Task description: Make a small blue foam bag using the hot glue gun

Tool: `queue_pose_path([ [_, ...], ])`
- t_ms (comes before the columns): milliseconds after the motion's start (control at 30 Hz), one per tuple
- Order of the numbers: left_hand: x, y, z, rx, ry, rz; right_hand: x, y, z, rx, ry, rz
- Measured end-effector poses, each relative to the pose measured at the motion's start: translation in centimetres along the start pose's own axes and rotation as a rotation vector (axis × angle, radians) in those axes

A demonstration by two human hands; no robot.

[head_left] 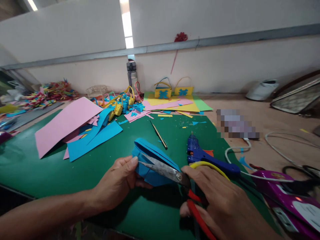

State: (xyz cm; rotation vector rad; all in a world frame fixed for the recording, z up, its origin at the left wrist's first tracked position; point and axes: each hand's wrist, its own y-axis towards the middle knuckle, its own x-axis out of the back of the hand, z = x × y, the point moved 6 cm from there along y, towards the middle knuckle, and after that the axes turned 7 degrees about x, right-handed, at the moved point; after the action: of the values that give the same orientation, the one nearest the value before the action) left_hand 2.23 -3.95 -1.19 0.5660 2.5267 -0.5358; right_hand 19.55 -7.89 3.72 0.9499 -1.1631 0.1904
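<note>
My left hand (125, 173) pinches a folded piece of blue paper (155, 175) at its left end, above the green mat (110, 203). In my right hand (215, 193) is a pair of scissors (172, 171) with red and yellow handles. The blades are a little apart and point left, lying against the blue paper close to my left thumb. Whether paper sits between the blades I cannot tell. Just beyond my right hand lies a blue glue gun (210, 156). A thin pointed stick (159, 135) rests on the mat beyond the paper.
Pink sheets (67, 123) and blue sheets (95, 141) lie at left, near small yellow and blue paper bags (120, 105). Two yellow bags with blue bows (163, 92) stand against the wall. White cables (240, 150) and a purple device (282, 196) occupy the right side.
</note>
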Motion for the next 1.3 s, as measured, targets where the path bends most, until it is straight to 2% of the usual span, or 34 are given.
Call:
queue_pose_path([
  [233,0.09,0.23,-0.37,-0.022,-0.088,0.011,0.26,-0.45,0.12,0.020,0.004,-0.020],
  [367,0.28,0.21,-0.10,0.030,-0.172,0.022,0.73,-0.85,-0.24,0.010,-0.019,-0.133],
  [533,0.57,0.26,0.27,0.085,-0.242,0.024,0.67,-0.67,-0.25,0.011,0.004,-0.048],
  [1000,0.49,0.25,0.55,0.140,-0.215,0.024,0.63,-0.78,-0.27,0.011,0.008,-0.058],
  [1300,0.17,0.23,-0.03,0.069,-0.154,0.010,1.01,-0.64,-0.70,-0.040,-0.065,-0.105],
])
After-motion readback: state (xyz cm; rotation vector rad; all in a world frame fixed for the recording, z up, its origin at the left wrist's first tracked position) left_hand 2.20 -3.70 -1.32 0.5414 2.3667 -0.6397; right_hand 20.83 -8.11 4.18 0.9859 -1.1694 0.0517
